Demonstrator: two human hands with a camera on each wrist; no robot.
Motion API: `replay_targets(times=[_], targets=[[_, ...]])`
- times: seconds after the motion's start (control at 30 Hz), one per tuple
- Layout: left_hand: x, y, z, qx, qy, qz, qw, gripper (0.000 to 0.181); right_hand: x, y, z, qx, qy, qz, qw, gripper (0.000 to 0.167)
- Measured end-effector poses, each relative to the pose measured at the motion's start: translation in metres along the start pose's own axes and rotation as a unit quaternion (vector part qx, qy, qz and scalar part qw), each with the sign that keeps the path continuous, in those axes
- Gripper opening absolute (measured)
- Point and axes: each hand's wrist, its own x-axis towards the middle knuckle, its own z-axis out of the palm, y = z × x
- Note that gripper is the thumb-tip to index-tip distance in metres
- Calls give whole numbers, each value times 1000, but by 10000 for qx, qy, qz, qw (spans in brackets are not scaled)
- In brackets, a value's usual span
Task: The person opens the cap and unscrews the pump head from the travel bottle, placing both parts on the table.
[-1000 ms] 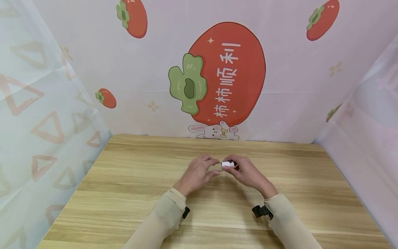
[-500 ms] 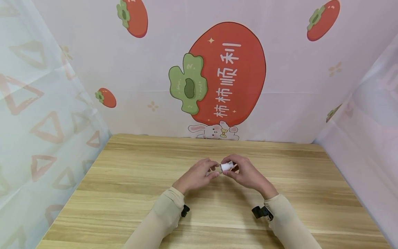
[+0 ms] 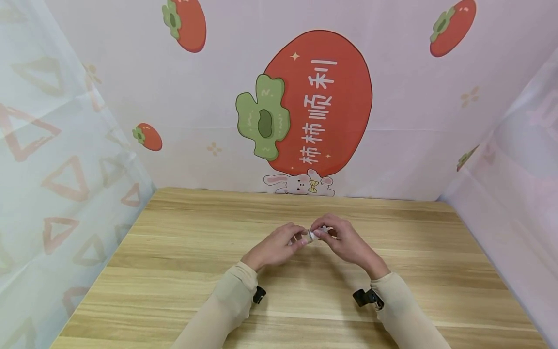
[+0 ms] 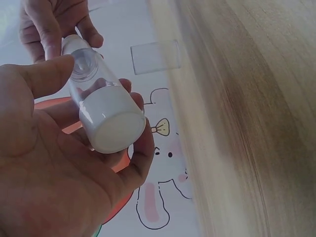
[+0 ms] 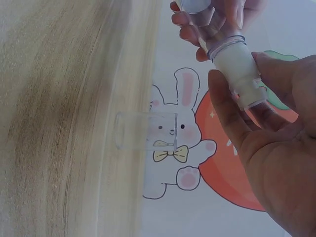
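A clear plastic pump bottle (image 4: 106,91) with a white base is held between my two hands above the table, tilted. My left hand (image 3: 277,245) grips its clear body, with the fingers curled round it. At the other end, my right hand (image 3: 346,241) pinches the white pump top (image 5: 236,63) between thumb and fingers. A grey ring shows where the top meets the body. A clear cylindrical cap (image 4: 156,57) stands apart from the hands in both wrist views; I cannot make it out in the head view.
The wooden table (image 3: 183,271) reaches back to a cloth backdrop (image 3: 218,97) printed with persimmons and a rabbit. Cloth walls also rise on the left and right. A black wrist camera (image 3: 367,298) sits at the right cuff, with another at the left.
The bottle has tilted slightly, its left end dropping. My right thumb and fingers have shifted over the white pump top and cover more of it. My left hand keeps its hold.
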Motion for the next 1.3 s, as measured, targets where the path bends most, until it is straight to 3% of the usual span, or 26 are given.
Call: replay_targets(times=[0.2,0.4,0.63,0.77,1.07,1.3], targets=[[-1,2,-2,132,143,38,9998,32,0,0,0,-62,80,66,9999,17],[-2,4,-4,612,406,-10,9973,36,-1,2,-1,14,81,329,9994,27],[-1,5,-5,1297,1022,367,9856,36,-1,3,-2,230,-53,518,9984,29],[-1,7,-5,1509,1228,467,9798,35,-1,3,-2,431,-116,550,9975,27],[-2,4,-2,1285,1256,519,9824,36,-2,3,0,671,-4,435,9968,28],[-5,2,1,698,1004,266,9921,37,-3,0,-1,909,71,614,9939,18]])
